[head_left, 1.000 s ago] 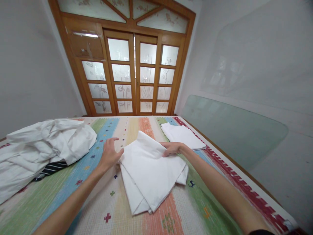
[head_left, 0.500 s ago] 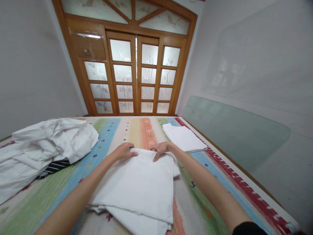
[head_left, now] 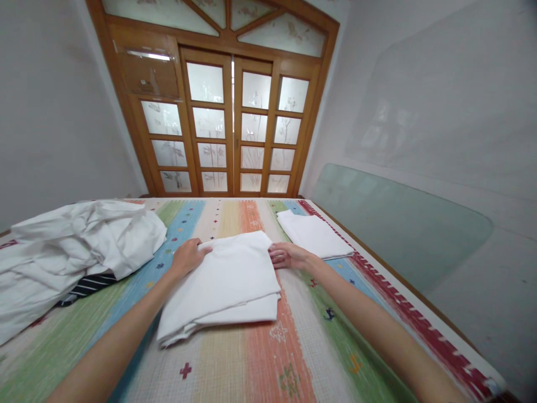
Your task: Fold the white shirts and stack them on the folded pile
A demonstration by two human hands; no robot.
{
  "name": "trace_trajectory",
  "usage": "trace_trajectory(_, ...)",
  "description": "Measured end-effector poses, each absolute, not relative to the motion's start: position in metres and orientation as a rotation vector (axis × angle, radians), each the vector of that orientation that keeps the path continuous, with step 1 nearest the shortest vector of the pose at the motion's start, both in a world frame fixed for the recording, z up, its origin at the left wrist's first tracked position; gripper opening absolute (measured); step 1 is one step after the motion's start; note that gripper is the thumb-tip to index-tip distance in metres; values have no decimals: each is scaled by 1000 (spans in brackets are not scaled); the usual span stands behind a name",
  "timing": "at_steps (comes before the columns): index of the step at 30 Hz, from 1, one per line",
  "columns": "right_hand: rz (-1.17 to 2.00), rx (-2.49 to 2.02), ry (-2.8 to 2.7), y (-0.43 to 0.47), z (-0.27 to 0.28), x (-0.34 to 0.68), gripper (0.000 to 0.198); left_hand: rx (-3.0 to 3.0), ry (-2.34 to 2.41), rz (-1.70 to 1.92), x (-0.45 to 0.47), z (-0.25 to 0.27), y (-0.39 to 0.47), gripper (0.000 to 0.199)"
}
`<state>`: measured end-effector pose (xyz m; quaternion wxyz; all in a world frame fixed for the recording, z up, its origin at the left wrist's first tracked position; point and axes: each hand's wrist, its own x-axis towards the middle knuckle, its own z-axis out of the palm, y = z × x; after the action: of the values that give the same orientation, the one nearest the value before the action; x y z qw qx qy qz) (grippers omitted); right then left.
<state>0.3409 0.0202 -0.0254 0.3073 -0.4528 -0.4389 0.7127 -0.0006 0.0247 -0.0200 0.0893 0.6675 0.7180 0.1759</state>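
Note:
A folded white cloth (head_left: 226, 274) lies in front of me on the striped bedcover, its layers slightly offset along the near edge. My left hand (head_left: 188, 257) grips its far left corner, with the thumb on top and the other fingers around the edge. Beside the far right corner is my right hand (head_left: 289, 256), fingers loosely extended and their tips touching the cloth's side edge. A second folded white cloth (head_left: 314, 234) rests beyond my right hand, near the bed's right side.
A crumpled heap of white fabric (head_left: 92, 240) lies on the left, with a dark striped piece (head_left: 90, 285) poking out from under it. The striped bedcover (head_left: 235, 364) spreads beneath everything. A pale green panel (head_left: 398, 218) leans along the right wall, and wooden glazed doors (head_left: 230, 123) stand behind.
The folded cloth has moved away from me and turned slightly. My left hand has shifted left to its corner; my right hand has moved from its far edge to its right side.

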Motion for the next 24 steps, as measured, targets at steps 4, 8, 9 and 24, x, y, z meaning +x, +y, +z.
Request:
trace_trajectory(4, 1819, -1177, -1140, 7, -31, 327, 16, 1924, 2244, 499, -8, -23, 28, 37)
trace_trajectory(8, 1781, -1214, -1243, 6, -33, 319, 23, 1926, 2291, 443, -10, -26, 32, 44)
trace_trajectory(9, 1773, -1257, -1276, 7, -32, 318, 26, 1932, 2302, 419, -10, -26, 33, 45)
trace_trajectory(24, 1618, -1450, -1017, 13, -34, 312, 7, 1780, 2185, 375, -22, -17, 40, 52)
